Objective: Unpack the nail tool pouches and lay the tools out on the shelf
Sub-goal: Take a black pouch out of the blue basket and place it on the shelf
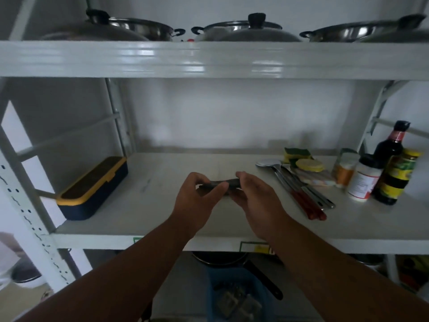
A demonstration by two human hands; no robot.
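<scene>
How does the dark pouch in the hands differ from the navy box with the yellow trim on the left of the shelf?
The dark pouch is small, flat and held above the shelf by both the left hand and right hand; the navy box is much bigger, rigid and rests on the shelf, untouched. The pouch is plain dark; the box has yellow trim. Both appear closed.

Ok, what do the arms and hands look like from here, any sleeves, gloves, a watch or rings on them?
Both forearms are bare as far as the picture shows: no sleeve comes into view. The left hand and right hand wear no gloves. No watch, bracelet or band shows at either wrist. No rings can be seen, though the light is dim and some fingers are partly hidden.
</scene>
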